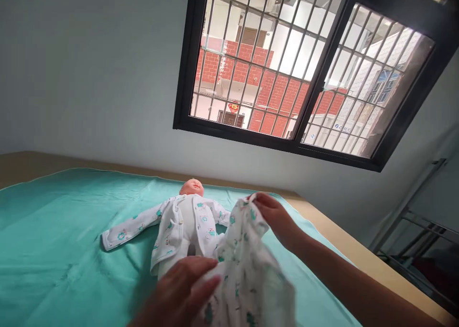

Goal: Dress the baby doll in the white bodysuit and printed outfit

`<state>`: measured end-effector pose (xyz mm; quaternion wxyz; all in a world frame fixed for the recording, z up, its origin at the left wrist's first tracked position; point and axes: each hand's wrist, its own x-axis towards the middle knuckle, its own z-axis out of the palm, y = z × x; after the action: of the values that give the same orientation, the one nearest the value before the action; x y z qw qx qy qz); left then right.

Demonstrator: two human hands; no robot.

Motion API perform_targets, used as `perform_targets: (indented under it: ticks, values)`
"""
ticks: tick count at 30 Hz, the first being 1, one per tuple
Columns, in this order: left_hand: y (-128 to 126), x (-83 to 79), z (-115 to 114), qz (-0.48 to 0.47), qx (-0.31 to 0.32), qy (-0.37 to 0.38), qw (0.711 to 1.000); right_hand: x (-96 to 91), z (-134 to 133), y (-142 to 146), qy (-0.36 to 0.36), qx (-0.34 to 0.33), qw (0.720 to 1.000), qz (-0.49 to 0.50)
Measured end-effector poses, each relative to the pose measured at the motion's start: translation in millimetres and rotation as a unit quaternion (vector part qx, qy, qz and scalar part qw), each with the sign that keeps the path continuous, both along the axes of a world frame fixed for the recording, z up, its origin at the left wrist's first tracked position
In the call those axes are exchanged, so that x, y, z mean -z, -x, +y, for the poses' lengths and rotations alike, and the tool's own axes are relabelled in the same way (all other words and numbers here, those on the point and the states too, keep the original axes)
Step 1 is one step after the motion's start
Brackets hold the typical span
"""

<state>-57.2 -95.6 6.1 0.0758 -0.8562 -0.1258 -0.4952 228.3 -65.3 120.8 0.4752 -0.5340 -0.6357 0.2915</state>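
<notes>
A baby doll [186, 212] lies on its back on a teal sheet [53, 241], dressed in an open white printed jacket, one sleeve stretched out to the left. My right hand [278, 219] pinches the top edge of a second white printed garment [244, 265] and lifts it above the doll's right side. My left hand [184, 288] grips the lower part of the same garment near the doll's legs. The doll's legs are hidden behind the cloth and my left hand.
The sheet covers a wooden-edged bed [344, 241] against a pale wall. A barred black-framed window [304, 69] shows brick buildings outside. A metal frame [423, 222] stands at the right.
</notes>
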Motion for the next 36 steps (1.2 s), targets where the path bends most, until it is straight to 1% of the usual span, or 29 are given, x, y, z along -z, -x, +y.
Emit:
perform_targets:
  ticks: [2,4,5,6,7,8,9,10,11,12,13,14,15,16,18,19,21,22,24,25,26,27,28,30,31,32,33,34,36]
  values:
    - [-7.9,-4.1,-4.3,0.046,0.023,-0.023,0.998,11.0,12.2,15.0,-0.034,-0.003,0.997,-0.073]
    - [-12.7,-3.2,-3.3,0.083,0.032,-0.009,0.996,10.9,14.1,21.2,-0.050,-0.007,0.988,-0.145]
    - [-13.9,-1.4,-1.7,0.086,0.033,0.006,0.996,8.3,10.4,22.4,-0.039,-0.019,0.985,-0.169]
    - [-14.3,0.6,0.2,0.084,0.031,0.024,0.996,5.1,3.4,23.3,-0.008,-0.042,0.981,-0.187]
    - [-14.3,2.4,1.9,0.086,0.026,0.047,0.995,2.4,-6.3,24.2,0.040,-0.076,0.976,-0.202]
    - [-13.8,3.7,3.1,0.092,0.019,0.068,0.993,1.3,-18.3,25.5,0.095,-0.116,0.964,-0.220]
    - [-13.1,4.2,3.6,0.100,0.012,0.085,0.991,2.5,-31.5,27.1,0.157,-0.163,0.943,-0.244]
    - [-12.4,4.0,3.7,0.111,0.006,0.100,0.989,6.5,-44.9,28.7,0.209,-0.198,0.917,-0.276]
    - [-11.9,3.3,3.3,0.123,0.005,0.108,0.987,13.3,-57.5,30.0,0.235,-0.216,0.891,-0.324]
    - [-11.6,2.6,2.6,0.125,0.004,0.111,0.986,22.6,-68.3,30.5,0.231,-0.210,0.870,-0.381]
    - [-11.7,2.2,2.0,0.123,0.004,0.112,0.986,33.9,-76.9,30.1,0.223,-0.185,0.857,-0.425]
    - [-12.2,2.4,1.5,0.120,0.003,0.114,0.986,46.1,-83.0,28.5,0.220,-0.156,0.852,-0.448]
    - [-12.9,3.4,1.2,0.113,0.003,0.116,0.987,58.3,-86.9,25.6,0.222,-0.123,0.856,-0.451]
    - [-13.8,5.2,1.2,0.104,0.003,0.117,0.988,69.5,-88.9,21.7,0.230,-0.098,0.866,-0.433]
    - [-15.5,10.0,1.8,0.086,-0.001,0.121,0.989,85.2,-89.3,12.3,0.250,-0.074,0.899,-0.352]
    - [-15.9,12.3,2.5,0.082,-0.003,0.123,0.989,89.0,-88.8,7.6,0.260,-0.070,0.917,-0.294]
    - [-15.8,15.6,4.1,0.083,-0.006,0.124,0.989,89.0,-88.3,0.1,0.275,-0.073,0.947,-0.150]
    - [-15.4,16.4,5.0,0.085,-0.007,0.122,0.989,86.8,-88.6,-2.2,0.282,-0.069,0.954,-0.071]
    - [-14.2,17.0,6.9,0.082,-0.006,0.111,0.990,83.2,-91.0,-3.4,0.292,-0.051,0.953,0.056]
    - [-13.8,17.3,7.9,0.078,-0.006,0.104,0.992,83.7,-92.8,-2.4,0.296,-0.042,0.951,0.076]
    - [-13.5,17.7,8.9,0.073,-0.007,0.097,0.993,86.4,-94.8,-0.5,0.301,-0.038,0.951,0.058]
    - [-13.5,18.3,9.8,0.069,-0.008,0.091,0.993,91.3,-96.6,2.1,0.301,-0.042,0.953,0.002]
    - [-13.7,19.0,10.6,0.066,-0.010,0.086,0.994,98.1,-97.9,5.2,0.294,-0.048,0.951,-0.079]
    - [-14.5,20.0,11.6,0.065,-0.012,0.077,0.995,114.9,-97.9,11.9,0.266,-0.041,0.932,-0.242]
    - [-14.8,19.9,11.7,0.063,-0.012,0.074,0.995,123.5,-96.4,15.1,0.257,-0.026,0.921,-0.293]
    - [-15.0,19.2,11.5,0.056,-0.010,0.068,0.996,131.6,-93.9,17.9,0.258,-0.006,0.913,-0.315]
    - [-14.9,17.8,11.0,0.048,-0.008,0.061,0.997,138.5,-90.7,20.1,0.262,0.012,0.914,-0.308]
    - [-14.4,15.7,10.4,0.042,-0.006,0.056,0.998,143.9,-87.1,21.7,0.267,0.017,0.923,-0.276]
    - [-12.7,10.7,9.4,0.041,-0.008,0.051,0.998,148.4,-80.4,22.9,0.253,-0.005,0.956,-0.150]
